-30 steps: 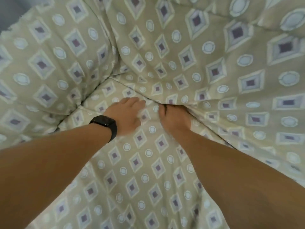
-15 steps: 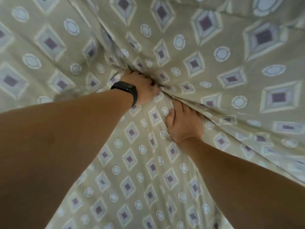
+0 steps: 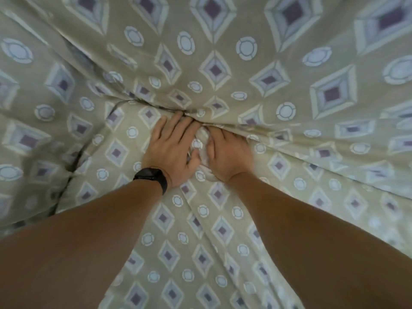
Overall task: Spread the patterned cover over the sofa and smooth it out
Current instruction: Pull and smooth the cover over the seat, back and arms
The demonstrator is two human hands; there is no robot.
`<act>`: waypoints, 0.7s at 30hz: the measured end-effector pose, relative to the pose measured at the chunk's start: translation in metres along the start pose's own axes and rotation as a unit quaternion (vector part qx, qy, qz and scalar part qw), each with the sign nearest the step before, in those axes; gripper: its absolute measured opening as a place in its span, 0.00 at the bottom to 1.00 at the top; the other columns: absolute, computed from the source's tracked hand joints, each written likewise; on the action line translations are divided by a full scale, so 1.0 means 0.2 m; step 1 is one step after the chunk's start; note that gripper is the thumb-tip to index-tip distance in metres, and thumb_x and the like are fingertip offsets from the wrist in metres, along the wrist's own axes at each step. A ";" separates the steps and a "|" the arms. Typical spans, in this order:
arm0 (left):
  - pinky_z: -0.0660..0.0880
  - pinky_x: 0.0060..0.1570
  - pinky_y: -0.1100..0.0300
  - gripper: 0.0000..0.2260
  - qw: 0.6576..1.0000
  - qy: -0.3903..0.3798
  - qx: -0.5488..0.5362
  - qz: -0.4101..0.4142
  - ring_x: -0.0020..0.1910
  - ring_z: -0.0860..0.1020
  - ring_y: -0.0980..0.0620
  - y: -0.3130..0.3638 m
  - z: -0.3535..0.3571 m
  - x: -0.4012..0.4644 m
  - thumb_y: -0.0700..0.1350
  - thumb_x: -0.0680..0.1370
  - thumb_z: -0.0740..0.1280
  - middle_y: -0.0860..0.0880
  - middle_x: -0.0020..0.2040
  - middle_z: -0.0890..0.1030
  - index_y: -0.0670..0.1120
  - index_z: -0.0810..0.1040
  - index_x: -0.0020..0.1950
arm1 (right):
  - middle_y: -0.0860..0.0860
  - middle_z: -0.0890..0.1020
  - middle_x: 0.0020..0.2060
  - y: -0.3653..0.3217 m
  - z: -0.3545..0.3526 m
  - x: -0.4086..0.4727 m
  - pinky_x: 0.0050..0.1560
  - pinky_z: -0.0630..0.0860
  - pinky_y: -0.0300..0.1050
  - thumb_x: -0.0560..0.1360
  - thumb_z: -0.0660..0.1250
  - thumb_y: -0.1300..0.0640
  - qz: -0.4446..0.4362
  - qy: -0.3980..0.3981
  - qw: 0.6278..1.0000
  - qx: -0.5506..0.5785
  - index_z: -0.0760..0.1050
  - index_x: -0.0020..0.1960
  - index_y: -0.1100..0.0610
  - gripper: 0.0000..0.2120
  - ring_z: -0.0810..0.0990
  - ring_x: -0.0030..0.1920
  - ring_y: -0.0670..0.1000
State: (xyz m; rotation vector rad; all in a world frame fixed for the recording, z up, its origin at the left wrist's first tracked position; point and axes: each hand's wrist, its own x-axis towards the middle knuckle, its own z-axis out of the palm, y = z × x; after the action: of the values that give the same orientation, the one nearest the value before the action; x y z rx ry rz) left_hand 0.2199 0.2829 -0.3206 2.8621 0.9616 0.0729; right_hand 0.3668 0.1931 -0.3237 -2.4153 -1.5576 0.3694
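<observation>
because the patterned cover [image 3: 223,219] must sit tight, the left hand [image 3: 171,148], fingers flat, and right hand [image 3: 227,155], curled around bunched cloth, tuck it into the sofa crease at frame centre.

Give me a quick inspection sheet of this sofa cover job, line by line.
Surface: sofa hidden under the cover; only its seat-to-back crease shows.
Job's things: patterned cover draped over all, bunched between the hands, folds on the seat.
Clutter: nothing seen.
Grips: left hand flat, fingers into the crease; right hand pressing the bunched cloth, fingers partly hidden.
Cables: nothing seen.
Surroundings: black wristband on the left wrist; otherwise nothing seen.
</observation>
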 end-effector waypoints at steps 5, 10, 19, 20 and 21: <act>0.55 0.79 0.42 0.30 1.000 -0.021 0.010 -0.008 0.79 0.63 0.43 0.00 -0.03 0.01 0.53 0.76 0.58 0.45 0.76 0.70 0.46 0.67 0.78 | 0.57 0.85 0.49 0.08 -0.09 -0.13 0.53 0.76 0.54 0.78 0.57 0.50 0.043 0.020 0.998 -0.038 0.80 0.60 0.55 0.18 0.83 0.47 0.62; 0.55 0.78 0.41 0.29 0.998 -0.028 0.048 -0.009 0.77 0.64 0.40 0.05 -0.06 0.00 0.53 0.76 0.57 0.43 0.74 0.70 0.45 0.66 0.77 | 0.58 0.80 0.59 0.40 -0.17 -0.40 0.64 0.72 0.59 0.78 0.59 0.52 0.015 0.081 0.996 -0.035 0.76 0.66 0.57 0.19 0.77 0.58 0.62; 0.69 0.67 0.47 0.26 0.989 -0.065 -0.028 0.129 0.68 0.74 0.41 0.89 -0.07 0.14 0.50 0.79 0.60 0.44 0.70 0.77 0.45 0.70 0.77 | 0.61 0.75 0.63 1.13 -0.40 -0.97 0.58 0.69 0.58 0.75 0.63 0.54 0.074 0.172 0.977 -0.104 0.72 0.66 0.59 0.21 0.74 0.55 0.64; 0.71 0.65 0.47 0.25 0.991 -0.081 -0.046 0.098 0.66 0.76 0.41 0.97 -0.07 0.16 0.51 0.79 0.61 0.44 0.68 0.79 0.46 0.70 0.76 | 0.60 0.75 0.64 1.19 -0.44 -1.02 0.60 0.68 0.58 0.75 0.62 0.53 0.108 0.158 0.976 -0.103 0.72 0.68 0.59 0.22 0.74 0.57 0.64; 0.73 0.62 0.47 0.24 0.990 -0.098 -0.052 0.084 0.64 0.77 0.41 1.04 -0.06 0.19 0.52 0.80 0.60 0.45 0.66 0.80 0.48 0.70 0.76 | 0.59 0.75 0.66 1.27 -0.47 -1.06 0.63 0.68 0.58 0.76 0.61 0.52 0.142 0.144 0.974 -0.102 0.72 0.70 0.58 0.24 0.74 0.59 0.64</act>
State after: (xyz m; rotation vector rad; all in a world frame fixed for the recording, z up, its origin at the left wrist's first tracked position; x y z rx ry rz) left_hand 0.3738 0.1420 -0.2816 2.7828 0.6602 -0.1357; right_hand 0.5295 -0.1091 -0.3046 -2.7080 -1.1820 -0.0980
